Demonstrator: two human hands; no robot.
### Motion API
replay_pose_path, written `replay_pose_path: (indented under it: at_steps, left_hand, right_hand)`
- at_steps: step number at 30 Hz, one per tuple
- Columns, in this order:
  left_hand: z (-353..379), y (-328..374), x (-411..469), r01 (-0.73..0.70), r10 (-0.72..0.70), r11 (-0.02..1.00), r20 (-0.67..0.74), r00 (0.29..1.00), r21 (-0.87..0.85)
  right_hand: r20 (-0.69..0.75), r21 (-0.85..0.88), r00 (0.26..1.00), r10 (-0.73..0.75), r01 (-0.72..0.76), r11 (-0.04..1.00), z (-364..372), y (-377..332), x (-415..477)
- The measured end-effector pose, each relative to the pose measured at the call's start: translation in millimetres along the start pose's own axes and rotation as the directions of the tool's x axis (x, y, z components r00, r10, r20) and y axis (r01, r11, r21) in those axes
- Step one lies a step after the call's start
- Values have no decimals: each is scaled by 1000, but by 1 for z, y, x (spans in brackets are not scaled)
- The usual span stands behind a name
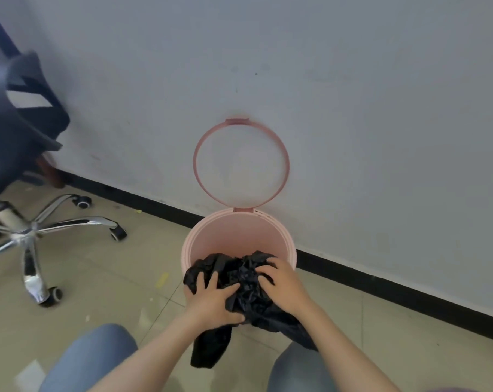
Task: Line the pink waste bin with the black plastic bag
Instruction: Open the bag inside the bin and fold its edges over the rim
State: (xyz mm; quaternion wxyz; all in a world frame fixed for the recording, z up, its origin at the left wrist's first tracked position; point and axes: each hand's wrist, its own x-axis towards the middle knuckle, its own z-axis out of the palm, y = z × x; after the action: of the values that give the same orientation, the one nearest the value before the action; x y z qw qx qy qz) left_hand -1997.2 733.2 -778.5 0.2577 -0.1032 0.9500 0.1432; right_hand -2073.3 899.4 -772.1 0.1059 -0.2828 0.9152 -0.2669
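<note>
The lining looks barely begun: the black plastic bag [248,290] is a crumpled bundle draped over the near rim of the pink waste bin [239,236], part of it bunched just inside the mouth and two loose tails hanging down the outside of the near wall toward the tiled floor [104,278]. The bin's far inner wall shows bare and pink, so the bag is not yet opened out, pushed down, or folded over the rim. The bin's pink retaining ring [241,162] is swung up on its hinge at the far rim and stands against the grey wall [353,108], leaving the mouth fully open. The left hand [211,301] lies on the bundle at the near-left of the rim, fingers spread and curled into the plastic, thumb tucked under a fold. The right hand [282,284] grips it at the near-right, fingers bent and bunched into the folds. What is left, by my reckoning, is finding the bag's opening, spreading it, seating it inside, turning the edge over the rim all round and dropping the ring. Room is good on the near and left sides; the far side is tight against the wall and black skirting, and the office chair [33,224] stands well apart to the left. The person's knees [98,355] flank the hanging tails.
</note>
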Motion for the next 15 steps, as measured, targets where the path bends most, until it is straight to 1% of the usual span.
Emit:
replay_pose_path:
  at_steps: [1, 2, 3, 5, 6, 7, 8, 9, 10, 11, 13, 15]
  left_hand:
    - [2, -2, 0, -10, 9, 999, 27, 1000, 50]
    - [4, -4, 0, -27, 23, 994, 33, 999, 110]
    - [5, -6, 1, -39, 36, 983, 20, 999, 179]
    - [6, -9, -1, -48, 67, 947, -50, 996, 318]
    - [6, -12, -1, -48, 86, 932, -92, 992, 360]
    - [6, -15, -1, -50, 102, 928, -121, 987, 369]
    - [4, -18, -1, -57, 109, 937, -136, 985, 344]
    - [2, -20, -1, -73, 118, 951, -133, 984, 301]
    - [-2, -21, -1, -101, 135, 962, -122, 983, 254]
    - [-6, -22, -2, -128, 152, 971, -110, 982, 201]
    - [-20, -24, -4, -159, 170, 983, -121, 978, 93]
    - [-40, -26, -4, -206, 198, 979, -230, 953, -10]
  right_hand:
    - [-23, -50, 1000, -17, 16, 999, -3, 7, -10]
    - [11, -88, 1000, -26, 27, 996, -6, 15, -20]
    - [81, -116, 996, -25, 35, 993, -7, 23, -31]
    - [209, -209, 978, -2, 47, 977, -3, 35, -46]
    - [231, -248, 973, 26, 32, 968, 2, 38, -50]
    - [228, -235, 971, 65, -10, 972, 6, 39, -52]
    - [206, -138, 973, 102, -75, 988, 10, 39, -52]
    - [167, 34, 977, 130, -138, 990, 13, 36, -50]
    - [117, 217, 981, 154, -177, 960, 14, 34, -48]
    - [58, 357, 981, 183, -191, 914, 15, 32, -46]
    - [-95, 501, 960, 263, -182, 846, 10, 27, -44]
    - [-239, 561, 925, 296, -117, 820, -6, 17, -40]
